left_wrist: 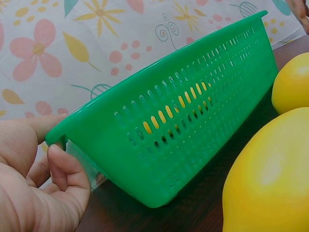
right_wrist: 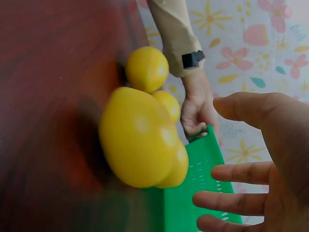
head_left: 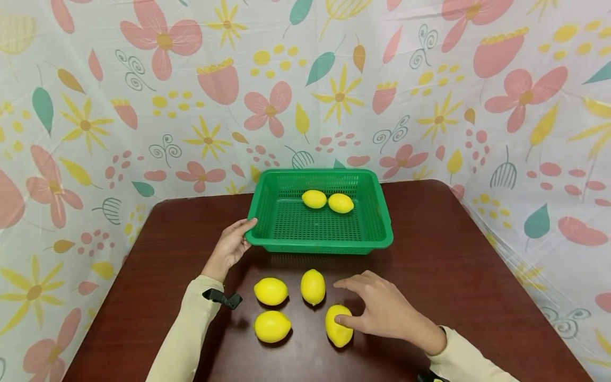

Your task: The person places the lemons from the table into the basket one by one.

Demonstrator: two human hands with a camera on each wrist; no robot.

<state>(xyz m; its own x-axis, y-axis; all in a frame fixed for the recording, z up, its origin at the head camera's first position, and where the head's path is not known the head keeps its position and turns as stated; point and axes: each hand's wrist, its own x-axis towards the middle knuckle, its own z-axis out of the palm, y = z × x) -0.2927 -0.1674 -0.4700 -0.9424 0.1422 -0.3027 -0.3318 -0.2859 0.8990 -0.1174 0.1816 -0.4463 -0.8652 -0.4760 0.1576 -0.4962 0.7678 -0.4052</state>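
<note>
- Two lemons point(head_left: 314, 199) are being held in the green basket point(head_left: 315, 244), just beside each other, toward its far wall.
- Near its front left corner, the basket's rim is being pinched by the fingers of the left hand point(head_left: 231, 246).
- Four more lemons point(head_left: 313, 287) are being borne by the desk point(head_left: 434, 254), on the near side of the basket.
- Beside the rightmost lemon point(head_left: 338, 337), the fingers of the right hand point(head_left: 382, 305) are being held spread, nothing being gripped; whether contact is being made cannot be told.

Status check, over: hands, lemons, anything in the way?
Left hand gripping green basket near its near-left corner. Right hand open at near-right lemon, not gripping. Two lemons inside, four on table. No obstruction visible over basket.
</note>
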